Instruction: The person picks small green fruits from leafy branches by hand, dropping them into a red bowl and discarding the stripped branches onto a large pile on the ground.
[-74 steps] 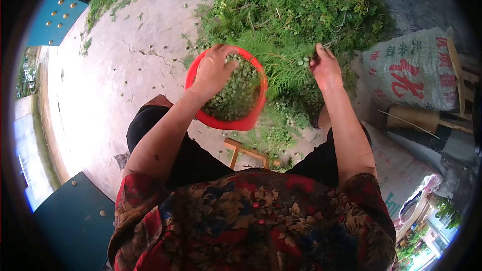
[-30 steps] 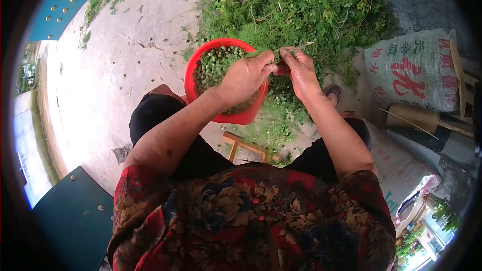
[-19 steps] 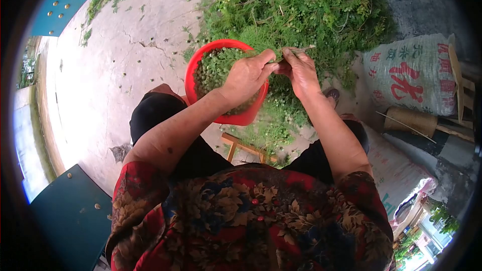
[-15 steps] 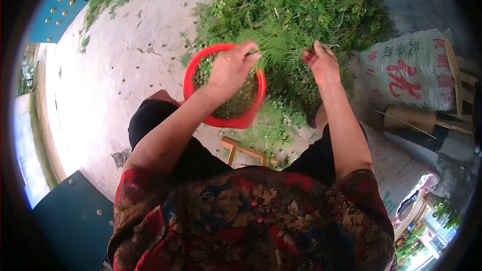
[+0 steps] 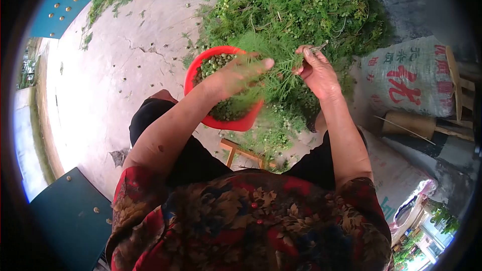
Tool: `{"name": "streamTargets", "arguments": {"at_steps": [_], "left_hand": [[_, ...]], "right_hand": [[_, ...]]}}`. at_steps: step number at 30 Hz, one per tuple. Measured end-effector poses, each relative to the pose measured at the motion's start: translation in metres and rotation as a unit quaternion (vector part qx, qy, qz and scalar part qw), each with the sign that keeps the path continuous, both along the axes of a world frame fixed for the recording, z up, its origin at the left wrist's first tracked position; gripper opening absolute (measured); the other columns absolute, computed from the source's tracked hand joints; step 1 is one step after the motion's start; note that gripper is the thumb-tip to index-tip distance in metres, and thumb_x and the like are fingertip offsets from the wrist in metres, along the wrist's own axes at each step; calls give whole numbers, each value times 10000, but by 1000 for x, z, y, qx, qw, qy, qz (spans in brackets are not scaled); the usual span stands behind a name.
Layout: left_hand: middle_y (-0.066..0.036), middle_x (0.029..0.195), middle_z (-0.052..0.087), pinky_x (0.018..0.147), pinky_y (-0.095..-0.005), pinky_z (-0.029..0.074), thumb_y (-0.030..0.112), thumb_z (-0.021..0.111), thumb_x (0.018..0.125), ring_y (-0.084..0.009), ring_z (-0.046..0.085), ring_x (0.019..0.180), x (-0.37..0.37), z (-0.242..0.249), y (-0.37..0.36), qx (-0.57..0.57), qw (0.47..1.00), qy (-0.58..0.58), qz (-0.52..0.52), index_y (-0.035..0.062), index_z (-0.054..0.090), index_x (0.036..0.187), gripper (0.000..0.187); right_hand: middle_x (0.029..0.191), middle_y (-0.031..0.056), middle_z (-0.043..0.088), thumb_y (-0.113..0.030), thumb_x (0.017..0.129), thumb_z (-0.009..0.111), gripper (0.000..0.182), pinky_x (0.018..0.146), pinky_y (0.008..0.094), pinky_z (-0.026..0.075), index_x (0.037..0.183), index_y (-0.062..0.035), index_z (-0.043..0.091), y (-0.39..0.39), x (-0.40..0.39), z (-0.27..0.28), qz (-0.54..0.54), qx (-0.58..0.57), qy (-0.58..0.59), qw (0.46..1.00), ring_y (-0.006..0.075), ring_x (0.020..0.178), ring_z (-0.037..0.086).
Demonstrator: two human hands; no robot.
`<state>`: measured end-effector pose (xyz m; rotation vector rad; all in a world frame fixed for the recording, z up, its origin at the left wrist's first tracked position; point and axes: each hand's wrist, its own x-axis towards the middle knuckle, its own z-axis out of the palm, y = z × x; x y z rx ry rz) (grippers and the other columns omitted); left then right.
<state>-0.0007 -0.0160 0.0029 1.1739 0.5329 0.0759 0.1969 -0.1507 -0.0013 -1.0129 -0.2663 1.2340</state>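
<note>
My right hand (image 5: 321, 74) is closed round the woody stem of a green sprig (image 5: 288, 73), with the stem end poking out past the thumb. The feathery foliage spreads leftward from it toward the basin. My left hand (image 5: 241, 75) is above the red basin (image 5: 189, 81), among the sprig's blurred leaf tips. Motion smears its fingers, so their grip does not show. Inside the basin lie many small round green fruits (image 5: 218, 62). A large heap of cut green branches (image 5: 296, 7) with similar fruits lies just beyond both hands.
A wooden stool frame (image 5: 241, 151) stands between my knees. White printed sacks (image 5: 401, 78) sit at the right, beside a brown roll (image 5: 409, 123). Blue-green studded panels (image 5: 60, 10) stand at the left. Loose fruits and leaf bits dot the concrete floor (image 5: 135, 40).
My left hand has moved slightly right and down, its fingers stretching out from a closed shape. The sprig's foliage now spreads between the hands. My right hand still holds the stem, turned a little.
</note>
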Motion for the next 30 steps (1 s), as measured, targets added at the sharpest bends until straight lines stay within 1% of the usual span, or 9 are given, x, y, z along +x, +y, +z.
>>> {"name": "streamTargets", "arguments": {"at_steps": [1, 5, 8, 14, 17, 20, 24, 27, 30], "left_hand": [[-44, 1102, 580, 885, -285, 416, 233, 654, 848, -136, 538, 992, 7, 14, -6, -129, 991, 29, 22, 7, 530, 1197, 434], [-27, 967, 634, 779, -278, 475, 219, 606, 876, -120, 598, 862, 8, -7, -3, -59, 998, -25, 3, 34, 537, 1183, 365], [-130, 843, 639, 707, -322, 463, 287, 626, 847, -179, 605, 755, 7, -17, 1, 327, 944, 23, -17, 8, 604, 1020, 328], [-178, 625, 524, 599, -358, 439, 350, 606, 848, -233, 579, 600, 7, -11, -1, 440, 895, 72, 23, -32, 571, 803, 386], [-13, 655, 592, 617, -283, 456, 221, 614, 859, -96, 547, 625, 8, -15, 2, 346, 934, 76, 41, 3, 632, 824, 222], [3, 741, 618, 648, -260, 457, 206, 644, 839, -82, 557, 687, 6, -18, 3, 156, 982, 68, 76, 23, 638, 862, 185], [-19, 955, 617, 765, -244, 446, 203, 675, 822, -112, 568, 874, -6, -21, 31, 164, 983, 67, -40, 49, 581, 1112, 342], [-48, 1015, 615, 798, -262, 454, 185, 683, 816, -127, 575, 924, -12, -26, 11, -62, 997, 14, 52, 31, 565, 1141, 378], [-74, 1093, 602, 823, -280, 457, 173, 693, 808, -135, 572, 973, -2, -12, -2, -72, 991, 66, 86, 17, 566, 1133, 382]], "right_hand": [[862, 10, 588, -219, 906, 572, 174, 629, 302, 477, 989, -68, 594, 0, -1, -1, 2, -10, -10, 1000, 122, 622, 546], [831, 18, 587, -230, 898, 585, 191, 615, 278, 467, 984, -60, 604, -3, -4, -1, 27, -35, -80, 996, 121, 625, 553], [800, 26, 584, -246, 898, 586, 213, 601, 270, 456, 979, -50, 609, -4, -6, -4, 21, -47, -105, 993, 121, 621, 555], [747, 28, 576, -267, 899, 584, 234, 586, 268, 447, 979, -49, 609, -4, -9, -4, -1, -62, -107, 992, 124, 614, 553], [744, 30, 583, -248, 897, 589, 204, 587, 269, 451, 954, -53, 608, -3, -10, -1, -18, -70, -90, 993, 126, 610, 551], [753, 33, 593, -226, 890, 600, 172, 594, 283, 464, 922, -58, 604, -5, 3, -14, -57, -73, -64, 994, 127, 623, 549], [860, 42, 619, -202, 891, 594, 152, 614, 306, 489, 940, -58, 601, -11, 26, -13, -77, -3, -18, 997, 123, 647, 547], [895, 36, 621, -203, 895, 588, 156, 620, 306, 491, 956, -60, 602, -9, 8, -9, -33, -5, -9, 999, 121, 636, 546], [907, 21, 617, -225, 895, 590, 160, 623, 302, 491, 958, -80, 608, -5, 0, -12, 16, -5, -25, 1000, 119, 619, 545]]}}
